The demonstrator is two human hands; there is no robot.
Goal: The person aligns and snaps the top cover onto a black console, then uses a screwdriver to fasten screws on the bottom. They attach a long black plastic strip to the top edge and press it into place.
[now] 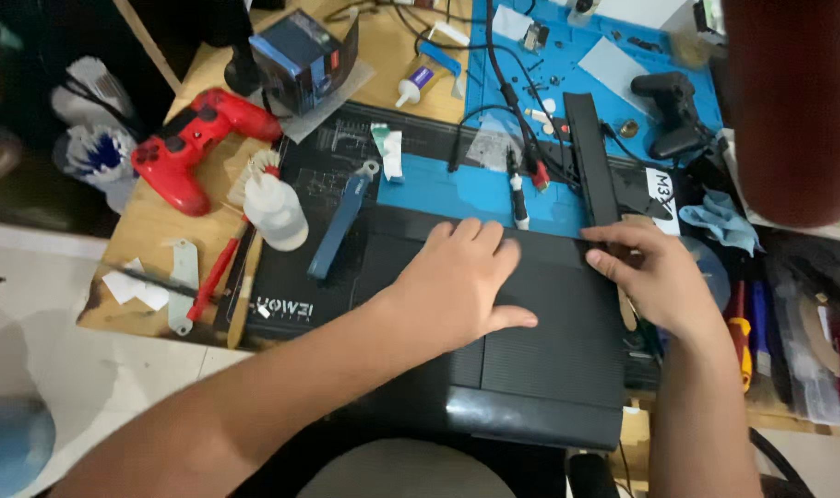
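A black game console (549, 360) lies flat at the near edge of the bench, partly on a black mat (295, 249). My left hand (461, 281) rests palm down on its ribbed top, fingers spread toward the far edge. My right hand (650, 272) grips the console's far right corner, fingers curled over the edge beside a long black strip (590, 166). A pale flat stick (627, 309) shows under that hand; whether the hand holds it I cannot tell.
A red gamepad (194, 143) and a white squeeze bottle (277, 212) sit at left, with a red-handled tool (212, 277) and a blue bar (337, 226). A blue mat (577, 65) carries cables, a black gamepad (669, 106) and small parts. Screwdrivers (741, 337) lie right.
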